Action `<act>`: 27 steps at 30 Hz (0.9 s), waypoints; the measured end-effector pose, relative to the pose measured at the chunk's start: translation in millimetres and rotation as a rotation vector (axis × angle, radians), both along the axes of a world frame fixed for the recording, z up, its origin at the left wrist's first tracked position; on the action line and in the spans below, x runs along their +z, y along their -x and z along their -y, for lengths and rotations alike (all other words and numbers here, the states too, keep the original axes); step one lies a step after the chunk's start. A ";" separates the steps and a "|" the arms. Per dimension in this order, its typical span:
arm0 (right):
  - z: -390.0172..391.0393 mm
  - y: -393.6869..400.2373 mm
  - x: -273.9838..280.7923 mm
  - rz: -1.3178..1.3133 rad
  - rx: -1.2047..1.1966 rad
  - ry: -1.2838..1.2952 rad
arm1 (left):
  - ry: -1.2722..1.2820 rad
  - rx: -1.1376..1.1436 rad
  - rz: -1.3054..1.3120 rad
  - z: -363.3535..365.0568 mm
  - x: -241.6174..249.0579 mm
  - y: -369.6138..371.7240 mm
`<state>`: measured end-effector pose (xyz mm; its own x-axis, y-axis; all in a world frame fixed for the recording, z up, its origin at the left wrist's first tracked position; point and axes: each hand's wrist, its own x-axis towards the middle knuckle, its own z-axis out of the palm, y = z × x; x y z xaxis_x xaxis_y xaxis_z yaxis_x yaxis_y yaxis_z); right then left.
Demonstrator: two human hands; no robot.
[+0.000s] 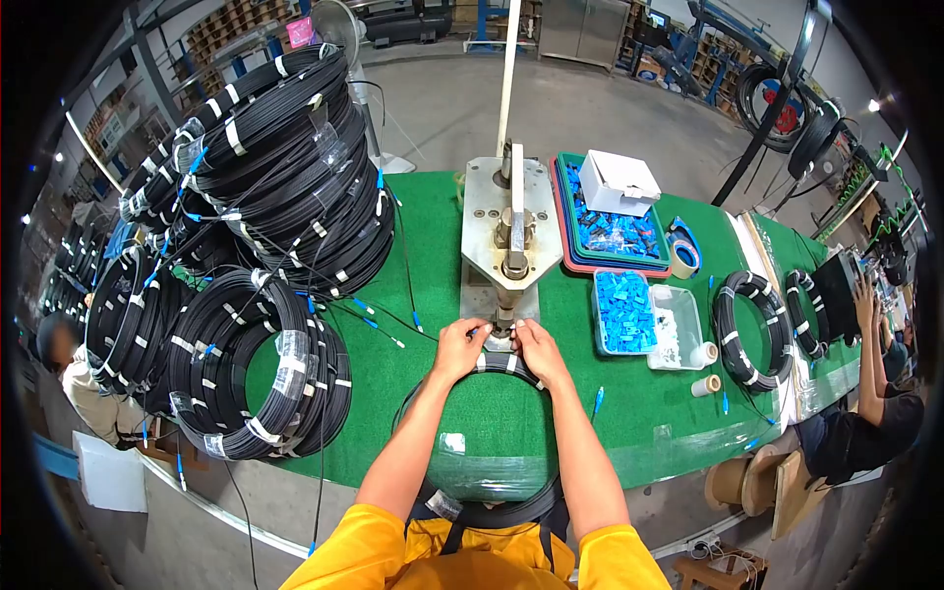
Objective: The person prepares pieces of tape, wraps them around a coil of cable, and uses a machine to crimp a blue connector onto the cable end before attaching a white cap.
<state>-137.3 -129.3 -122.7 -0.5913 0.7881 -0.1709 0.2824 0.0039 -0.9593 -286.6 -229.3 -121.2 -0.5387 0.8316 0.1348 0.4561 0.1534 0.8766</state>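
Observation:
At the foot of a metal bench press [508, 221], my two hands work close together under its ram. My left hand [460, 351] is closed in a pinch, and a thin black cable [413, 327] runs into it from the left. My right hand [539, 354] is pinched too, just right of the ram; what lies between its fingertips is too small to make out. Below my wrists, a coil of black cable [536, 508] wrapped with white tape spans from the press to the table's front edge by my body.
Tall stacked cable coils [295, 187] and a leaning coil [285, 369] crowd the left. Right of the press are a tub of blue connector parts [625, 305], a clear tub [678, 329], a white box [619, 182] and another coil [728, 329]. Other people sit at both sides.

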 end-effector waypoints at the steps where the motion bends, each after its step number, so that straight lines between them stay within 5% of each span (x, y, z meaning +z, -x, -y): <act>1: 2.1 -0.2 3.8 -0.011 -0.032 -0.007 | -0.006 0.001 -0.029 -0.2 -0.1 0.0; 15: 13.2 -4.1 10.5 -0.058 -0.118 -0.408 | 0.023 0.004 0.000 1.3 5.7 -1.1; 20: 12.6 -2.4 -0.6 0.053 -0.210 -0.669 | -0.149 0.000 -0.066 7.3 3.6 -1.0; 27: 21.0 -0.4 3.6 0.086 -0.265 -0.734 | -0.041 0.078 -0.168 9.0 14.4 -17.4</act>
<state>-136.9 -150.3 -119.1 -0.3760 0.8302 0.4116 0.4354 0.5504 -0.7124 -269.2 -238.3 -106.8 -0.5684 0.7801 0.2615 0.5846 0.1593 0.7955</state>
